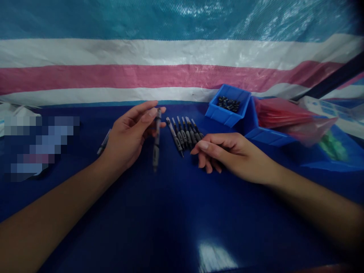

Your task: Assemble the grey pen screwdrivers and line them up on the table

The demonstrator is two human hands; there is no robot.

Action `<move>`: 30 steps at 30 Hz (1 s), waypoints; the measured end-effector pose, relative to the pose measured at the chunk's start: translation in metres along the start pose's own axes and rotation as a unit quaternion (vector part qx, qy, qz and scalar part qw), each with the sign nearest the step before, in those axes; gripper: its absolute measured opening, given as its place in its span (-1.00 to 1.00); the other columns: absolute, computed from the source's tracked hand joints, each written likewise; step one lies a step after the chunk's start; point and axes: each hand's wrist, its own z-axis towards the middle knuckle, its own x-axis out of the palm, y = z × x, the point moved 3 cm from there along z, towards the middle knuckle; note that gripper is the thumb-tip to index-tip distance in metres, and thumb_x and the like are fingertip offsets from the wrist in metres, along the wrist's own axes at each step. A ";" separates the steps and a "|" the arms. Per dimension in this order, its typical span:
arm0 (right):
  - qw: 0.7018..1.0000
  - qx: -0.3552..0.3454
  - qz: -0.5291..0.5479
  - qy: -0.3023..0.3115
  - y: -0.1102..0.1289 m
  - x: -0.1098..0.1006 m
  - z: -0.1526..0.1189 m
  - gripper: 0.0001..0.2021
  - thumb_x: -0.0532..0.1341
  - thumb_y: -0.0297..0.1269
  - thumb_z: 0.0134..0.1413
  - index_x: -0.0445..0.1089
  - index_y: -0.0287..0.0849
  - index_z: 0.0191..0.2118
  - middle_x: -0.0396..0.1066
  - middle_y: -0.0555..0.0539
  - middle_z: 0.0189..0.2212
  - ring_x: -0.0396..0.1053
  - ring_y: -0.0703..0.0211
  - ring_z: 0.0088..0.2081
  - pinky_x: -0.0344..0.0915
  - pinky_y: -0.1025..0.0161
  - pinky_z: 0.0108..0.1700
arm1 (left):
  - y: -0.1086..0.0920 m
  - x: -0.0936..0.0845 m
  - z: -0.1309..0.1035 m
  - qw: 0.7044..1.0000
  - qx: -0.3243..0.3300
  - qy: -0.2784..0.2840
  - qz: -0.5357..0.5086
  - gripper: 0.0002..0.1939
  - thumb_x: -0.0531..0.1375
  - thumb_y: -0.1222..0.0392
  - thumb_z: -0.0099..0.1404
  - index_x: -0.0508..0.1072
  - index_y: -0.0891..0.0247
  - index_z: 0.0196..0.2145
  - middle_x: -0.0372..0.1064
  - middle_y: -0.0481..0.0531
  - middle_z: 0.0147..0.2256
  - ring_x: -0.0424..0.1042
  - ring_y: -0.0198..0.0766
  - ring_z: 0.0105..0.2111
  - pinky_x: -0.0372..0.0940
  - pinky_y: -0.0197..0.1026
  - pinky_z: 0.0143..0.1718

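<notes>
left hand (127, 137) pinches pen (156, 148) up top, left of pen row (187, 135); high grip could let it swing, slip. right hand (229, 154) at row's near end, can't tell grip; brushing could scatter row.

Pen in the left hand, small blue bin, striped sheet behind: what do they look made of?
Pen: probably plastic, grip perhaps rubbery, dark grey; blur hides finish. Small blue bin: likely moulded plastic, smooth satin walls, uniform colour. Striped sheet: apparently plastic tarp, glossy, crinkled highlights.
</notes>
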 end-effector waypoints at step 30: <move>0.999 -0.003 -0.037 -0.005 0.000 -0.003 -0.001 -0.42 0.32 0.28 0.54 0.62 -0.19 -0.27 0.65 -0.13 -0.37 0.50 0.24 -0.46 0.37 0.32 -0.47 | -0.005 0.022 -0.040 0.753 0.365 0.361 0.412 -0.78 0.27 0.17 0.72 0.59 0.25 0.21 0.59 0.21 0.20 0.55 0.01 0.22 0.34 0.16 0.35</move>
